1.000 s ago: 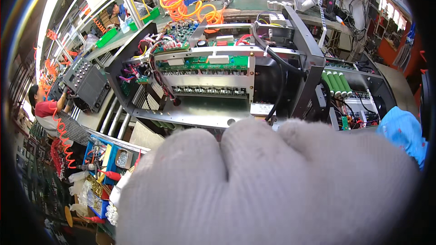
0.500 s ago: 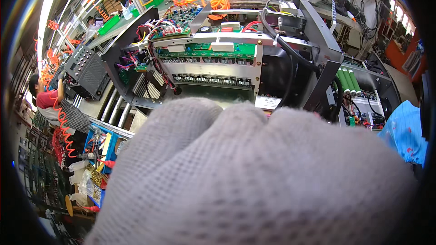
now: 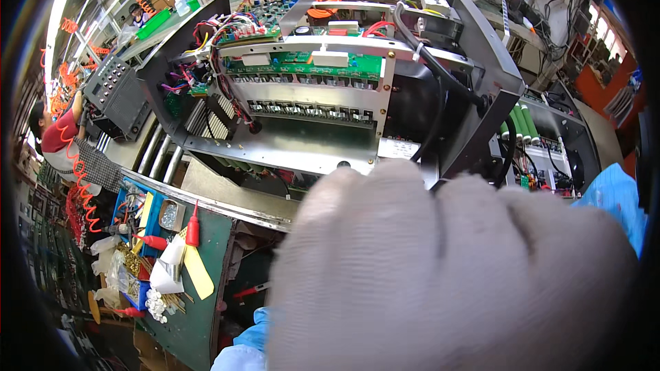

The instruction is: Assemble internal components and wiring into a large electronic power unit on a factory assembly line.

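A hand in a pale knitted glove, which I take for my right hand [image 3: 440, 268], fills the lower middle and right of the view, very close and blurred. Its knuckles are bent and the fingers look curled in. The fingertips are hidden, so whatever they hold, if anything, does not show. Beyond it stands an opened metal equipment chassis [image 3: 302, 148] with green circuit boards [image 3: 295, 63], rows of metal-clipped components and a thick black cable [image 3: 440, 72]. The hand covers part of the chassis's near edge; contact cannot be judged. My left hand is not visible.
On the left, a green bench [image 3: 199, 323] carries blue bins [image 3: 155, 213], red-nozzled bottles [image 3: 193, 230] and small parts. Metal rollers [image 3: 161, 158] run beside the chassis. Another chassis with green cylinders [image 3: 529, 124] stands right. A co-worker [image 3: 58, 134] handles a grey unit [image 3: 117, 99] far left.
The gloved hand has shifted right, uncovering the chassis's near edge and the bench with its bottles and parts. The surroundings have moved slightly left in the view.
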A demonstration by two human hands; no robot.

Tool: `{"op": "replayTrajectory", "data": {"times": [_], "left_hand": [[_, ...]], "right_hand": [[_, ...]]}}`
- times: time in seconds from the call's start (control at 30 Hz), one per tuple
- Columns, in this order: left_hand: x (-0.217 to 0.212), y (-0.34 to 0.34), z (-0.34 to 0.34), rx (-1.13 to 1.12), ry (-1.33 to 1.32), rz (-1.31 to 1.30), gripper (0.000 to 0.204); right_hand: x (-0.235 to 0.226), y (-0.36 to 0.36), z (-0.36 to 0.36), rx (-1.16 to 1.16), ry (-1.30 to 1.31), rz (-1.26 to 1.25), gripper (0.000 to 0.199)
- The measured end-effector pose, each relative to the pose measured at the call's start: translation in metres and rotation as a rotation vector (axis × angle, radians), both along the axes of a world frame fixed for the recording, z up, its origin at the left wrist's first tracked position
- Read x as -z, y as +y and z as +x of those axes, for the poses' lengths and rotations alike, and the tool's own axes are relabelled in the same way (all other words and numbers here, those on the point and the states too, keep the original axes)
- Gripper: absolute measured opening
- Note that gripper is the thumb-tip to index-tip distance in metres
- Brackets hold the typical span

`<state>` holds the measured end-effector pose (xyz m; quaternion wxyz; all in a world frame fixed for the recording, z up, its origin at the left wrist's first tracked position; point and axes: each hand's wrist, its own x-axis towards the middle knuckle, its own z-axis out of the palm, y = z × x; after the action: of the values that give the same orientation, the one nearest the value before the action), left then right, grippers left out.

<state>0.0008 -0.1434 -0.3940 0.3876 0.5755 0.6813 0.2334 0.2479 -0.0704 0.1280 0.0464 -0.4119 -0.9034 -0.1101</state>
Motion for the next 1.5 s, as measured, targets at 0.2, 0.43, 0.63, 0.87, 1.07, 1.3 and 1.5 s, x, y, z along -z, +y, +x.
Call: {"op": "replayTrajectory", "data": {"times": [0.2,0.43,0.63,0.87,1.07,1.3,1.5], "left_hand": [[0.007,0.001,0.005,-0.065,-0.169,0.183,0.029],[0.000,-0.015,0.010,-0.202,-0.083,-0.041,0.039],[0.023,-0.068,0.000,-0.346,-0.033,-0.181,0.042],[0.095,-0.120,0.000,-0.661,-0.166,-0.204,0.031],[0.143,-0.211,0.010,-0.890,-0.076,-0.451,0.037],[0.287,-0.446,0.125,-0.801,0.196,-0.855,0.032],[0.174,-0.421,0.119,-1.150,0.049,-1.159,0.050]], "right_hand": [[0.005,-0.006,0.002,0.066,0.039,-0.006,0.026],[-0.009,-0.001,-0.032,0.033,0.003,0.039,0.026],[-0.001,-0.037,-0.026,-0.073,0.000,0.065,0.026],[0.126,0.054,-0.058,-0.229,0.225,-0.172,0.024],[0.219,0.084,-0.094,-0.082,0.094,0.070,0.045],[0.261,0.104,-0.113,-0.359,0.167,0.312,0.031],[0.353,0.148,-0.183,-0.645,0.174,0.055,0.030]]}}
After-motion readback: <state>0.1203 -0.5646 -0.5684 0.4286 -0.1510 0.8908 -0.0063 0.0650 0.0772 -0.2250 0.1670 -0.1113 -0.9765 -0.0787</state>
